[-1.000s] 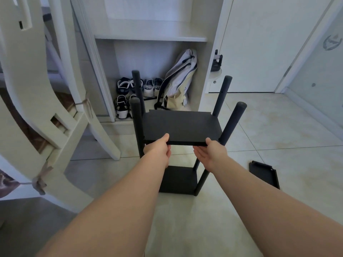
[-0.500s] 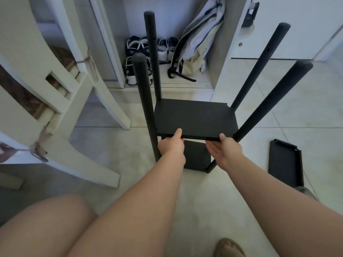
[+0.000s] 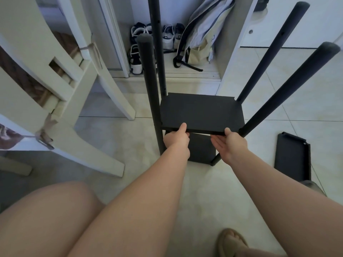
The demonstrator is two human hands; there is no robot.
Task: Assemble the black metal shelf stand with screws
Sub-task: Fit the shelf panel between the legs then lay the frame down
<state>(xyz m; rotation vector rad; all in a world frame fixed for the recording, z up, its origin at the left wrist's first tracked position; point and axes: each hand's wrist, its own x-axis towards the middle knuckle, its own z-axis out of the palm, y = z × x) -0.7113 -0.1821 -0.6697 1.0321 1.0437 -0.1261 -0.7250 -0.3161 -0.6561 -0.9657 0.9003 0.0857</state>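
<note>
Pale tile floor [image 3: 204, 191]: we crouch on it; one sandalled foot [image 3: 230, 242] is nearest us.
Left-hand grip [image 3: 177, 140]: thumb on top of the middle panel's near edge, fingers curled under. It pinches the panel.
Right-hand grip [image 3: 230, 145]: thumb on the same edge by the near right corner, fingers almost straight beneath. A looser clamp on the panel.
Middle panel [image 3: 201, 112]: the task's piece, held roughly level between the posts [image 3: 148, 80], above the bottom panel [image 3: 201, 153].
Step, we judge: setting this panel at its height before any screw goes in.
Doing it well: we'd keep both sides level, seat each corner notch against its post and line it up with the post holes. One hand should stay under the panel while the other goes for a screw.
Risk: the panel tips or drops if we let go early.
Screws: none in view.
Spare panel [image 3: 292, 156]: flat on the floor to the right, well apart from the stand.
Count, stand: four posts, three panels (one low, one held, one spare).
Count, far: one pale chair [image 3: 61, 84] on the left, one backpack [image 3: 200, 34]. There are several shoes [image 3: 137, 60], too jumbled to count.
</note>
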